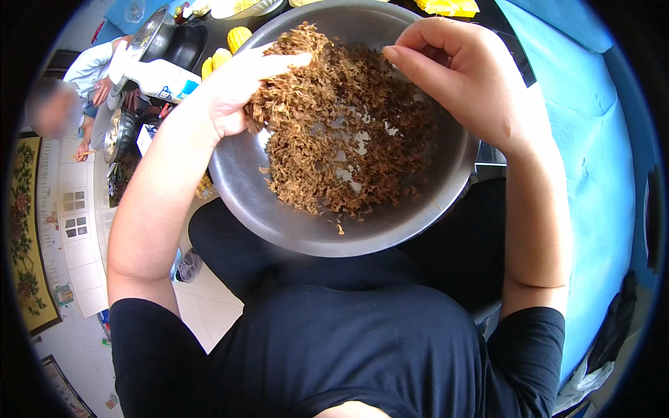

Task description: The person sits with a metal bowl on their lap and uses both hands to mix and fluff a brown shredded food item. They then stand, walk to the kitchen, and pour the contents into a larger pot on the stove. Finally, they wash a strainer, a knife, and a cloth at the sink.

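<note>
I see a white tiled floor (209, 306) far below and a blue cloth (592, 160) at my right. A big metal bowl (425, 216) sits on my lap, full of brown dried bits (334, 132). My left hand (237, 87) scoops a heap at the bowl's left edge, fingers curled around it. My right hand (467, 76) hangs over the right side, pinching a few bits.

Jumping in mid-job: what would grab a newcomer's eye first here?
A big steel bowl at centre, resting on the person's lap, heaped with brown dried shreds. The left hand lifts a clump at the bowl's left rim; the right hand curls over its upper right. Yellow corn cobs lie beyond, upper left.
</note>
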The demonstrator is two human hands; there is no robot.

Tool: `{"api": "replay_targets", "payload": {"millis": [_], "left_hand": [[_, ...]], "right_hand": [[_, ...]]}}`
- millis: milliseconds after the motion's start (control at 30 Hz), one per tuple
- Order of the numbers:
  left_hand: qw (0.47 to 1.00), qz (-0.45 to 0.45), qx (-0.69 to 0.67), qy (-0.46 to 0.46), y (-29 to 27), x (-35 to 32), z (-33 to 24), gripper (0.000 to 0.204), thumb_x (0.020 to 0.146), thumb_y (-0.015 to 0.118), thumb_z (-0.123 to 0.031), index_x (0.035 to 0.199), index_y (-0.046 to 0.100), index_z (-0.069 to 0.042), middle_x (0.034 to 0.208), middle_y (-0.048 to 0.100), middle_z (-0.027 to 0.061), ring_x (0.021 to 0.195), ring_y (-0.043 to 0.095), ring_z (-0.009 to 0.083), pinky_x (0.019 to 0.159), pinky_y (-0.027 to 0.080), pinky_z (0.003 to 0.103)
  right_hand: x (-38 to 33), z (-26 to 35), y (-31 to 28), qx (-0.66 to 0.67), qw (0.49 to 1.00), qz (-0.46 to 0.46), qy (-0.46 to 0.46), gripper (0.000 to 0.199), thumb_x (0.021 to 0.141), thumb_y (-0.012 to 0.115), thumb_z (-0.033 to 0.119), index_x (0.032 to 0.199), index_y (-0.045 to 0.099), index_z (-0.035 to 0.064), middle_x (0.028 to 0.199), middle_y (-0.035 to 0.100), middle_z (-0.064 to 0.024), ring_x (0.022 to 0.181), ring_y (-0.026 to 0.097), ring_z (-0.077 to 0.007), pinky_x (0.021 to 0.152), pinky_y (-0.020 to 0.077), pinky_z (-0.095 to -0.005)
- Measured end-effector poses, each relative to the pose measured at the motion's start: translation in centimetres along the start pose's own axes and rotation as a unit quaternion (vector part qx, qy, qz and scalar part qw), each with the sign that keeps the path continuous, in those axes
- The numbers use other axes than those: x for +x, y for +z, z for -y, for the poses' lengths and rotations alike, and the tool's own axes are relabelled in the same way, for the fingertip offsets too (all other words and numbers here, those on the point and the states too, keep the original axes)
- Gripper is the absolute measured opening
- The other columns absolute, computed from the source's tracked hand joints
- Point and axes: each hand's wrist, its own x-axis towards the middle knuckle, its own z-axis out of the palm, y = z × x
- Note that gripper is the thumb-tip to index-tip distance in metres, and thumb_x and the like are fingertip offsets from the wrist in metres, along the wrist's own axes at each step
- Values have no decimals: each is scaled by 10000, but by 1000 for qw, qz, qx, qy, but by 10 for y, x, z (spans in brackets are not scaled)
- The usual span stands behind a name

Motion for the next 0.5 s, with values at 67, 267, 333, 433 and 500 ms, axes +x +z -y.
{"api": "replay_targets", "payload": {"millis": [67,267,333,433,500], "left_hand": [[991,65,-121,-2,-9,-6,3,389,895,487,-154,1237,431,22,1151,559,170,982,601,242,811,525,325],[947,187,-263,4,-20,-7,11,529,952,244,-337,1328,311,30,1293,424,235,1155,478,352,960,395,514],[949,198,-247,-3,-17,-13,7,526,954,231,-332,1326,312,32,1297,418,237,1160,469,362,967,387,518],[941,190,-280,11,-13,-18,7,533,958,206,-345,1317,323,31,1295,420,236,1168,455,377,979,368,533],[943,204,-260,35,-15,-20,7,541,958,194,-355,1316,322,30,1291,428,229,1172,453,371,989,358,532]], "right_hand": [[1,1,1,5,1000,1,6,208,844,611,224,859,638,18,686,604,-39,612,568,-94,584,477,-220],[3,6,4,3,1000,13,7,207,844,606,220,861,637,16,685,607,-39,606,568,-94,581,475,-222],[4,6,4,-16,1000,13,5,206,843,608,219,863,637,17,687,608,-39,606,567,-91,578,473,-221],[5,8,5,-16,1000,14,24,206,841,610,218,865,636,16,686,607,-39,608,566,-87,577,469,-219],[5,9,5,-5,1000,13,19,195,840,609,209,867,636,18,680,604,-36,601,562,-87,573,466,-218]]}}
